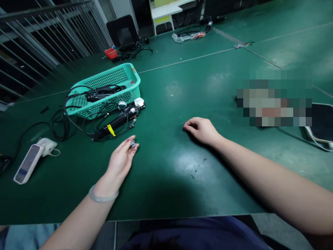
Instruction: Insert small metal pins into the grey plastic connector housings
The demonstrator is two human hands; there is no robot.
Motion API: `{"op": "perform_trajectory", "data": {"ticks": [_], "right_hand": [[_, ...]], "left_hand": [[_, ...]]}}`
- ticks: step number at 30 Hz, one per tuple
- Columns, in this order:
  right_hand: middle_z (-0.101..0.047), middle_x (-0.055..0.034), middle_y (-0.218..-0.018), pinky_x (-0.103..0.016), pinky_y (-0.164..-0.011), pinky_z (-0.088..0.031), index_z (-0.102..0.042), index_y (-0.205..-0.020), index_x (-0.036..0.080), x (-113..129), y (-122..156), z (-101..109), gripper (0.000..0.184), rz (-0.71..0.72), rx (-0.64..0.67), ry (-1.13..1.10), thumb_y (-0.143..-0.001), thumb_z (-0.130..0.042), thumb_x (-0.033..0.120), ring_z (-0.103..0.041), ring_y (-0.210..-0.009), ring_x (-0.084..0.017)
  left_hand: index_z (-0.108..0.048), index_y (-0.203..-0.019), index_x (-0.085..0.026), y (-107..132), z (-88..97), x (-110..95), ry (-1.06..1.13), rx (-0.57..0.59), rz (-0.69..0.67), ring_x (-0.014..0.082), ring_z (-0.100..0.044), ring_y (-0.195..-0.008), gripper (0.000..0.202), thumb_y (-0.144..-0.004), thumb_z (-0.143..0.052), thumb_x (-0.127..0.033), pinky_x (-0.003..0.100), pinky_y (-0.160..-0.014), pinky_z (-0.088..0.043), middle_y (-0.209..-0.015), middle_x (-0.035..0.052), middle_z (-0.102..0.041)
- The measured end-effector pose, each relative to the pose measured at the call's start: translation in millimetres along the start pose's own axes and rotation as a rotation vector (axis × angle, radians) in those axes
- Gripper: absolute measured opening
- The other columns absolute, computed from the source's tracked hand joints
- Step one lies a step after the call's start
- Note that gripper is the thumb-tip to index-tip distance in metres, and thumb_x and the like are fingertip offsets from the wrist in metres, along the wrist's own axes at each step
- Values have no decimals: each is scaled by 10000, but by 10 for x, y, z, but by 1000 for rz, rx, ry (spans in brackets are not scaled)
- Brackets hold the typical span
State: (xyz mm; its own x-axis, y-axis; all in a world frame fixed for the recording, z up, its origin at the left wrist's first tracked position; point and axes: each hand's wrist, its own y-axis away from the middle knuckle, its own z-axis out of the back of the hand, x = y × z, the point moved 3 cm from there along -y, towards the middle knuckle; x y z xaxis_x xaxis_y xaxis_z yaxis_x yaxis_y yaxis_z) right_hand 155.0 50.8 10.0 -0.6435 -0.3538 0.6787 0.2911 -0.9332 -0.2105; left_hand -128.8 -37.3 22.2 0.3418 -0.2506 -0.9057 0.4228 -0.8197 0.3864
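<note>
The small grey part (133,143) was held in the fingers of the left hand (121,158), near the yellow-tagged black device (120,119); grasping appeared complete, release not yet performed. The right hand (204,130) was loosely curled above the surface (161,184), its contents indeterminate.
</note>
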Motion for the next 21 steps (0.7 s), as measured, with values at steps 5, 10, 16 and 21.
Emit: {"op": "perform_trajectory", "data": {"ticks": [5, 10, 16, 21], "right_hand": [[-693, -45, -810, -301, -729, -471, -681, -768, 171, -14, -4, -11, 147, 7, 5, 5, -822, -565, 242, -605, -733, -152], [-691, -46, -809, -301, -728, -468, -680, -773, 167, -24, -5, -14, 160, 20, 15, 4, -828, -552, 245, -601, -737, -153], [-687, -38, -799, -301, -721, -468, -674, -757, 177, -23, -7, -17, 138, 26, 14, -18, -814, -562, 234, -589, -715, -150], [-689, -39, -803, -298, -714, -464, -672, -740, 185, -29, -11, -18, 127, 28, 12, -33, -808, -577, 234, -586, -711, -153]], "left_hand": [[-685, -994, -168, -17, 254, -40, -455, -22, -200, 94, -611, -730, 271, -759, -662, -301, 222, -723, -487, -852, 27, -674], [-712, -938, -208, 53, 154, -47, -847, 28, -415, 140, -608, -714, 270, -728, -681, -375, 279, -741, -465, -896, 49, -696], [-732, -887, -258, 177, 31, -91, -1208, 54, -595, 179, -566, -731, 200, -761, -631, -377, 306, -720, -440, -808, 39, -655], [-662, -1052, -226, 97, 62, -34, -992, 108, -489, 192, -623, -949, 330, -856, -494, -431, 357, -887, -459, -1050, 67, -699]]}}
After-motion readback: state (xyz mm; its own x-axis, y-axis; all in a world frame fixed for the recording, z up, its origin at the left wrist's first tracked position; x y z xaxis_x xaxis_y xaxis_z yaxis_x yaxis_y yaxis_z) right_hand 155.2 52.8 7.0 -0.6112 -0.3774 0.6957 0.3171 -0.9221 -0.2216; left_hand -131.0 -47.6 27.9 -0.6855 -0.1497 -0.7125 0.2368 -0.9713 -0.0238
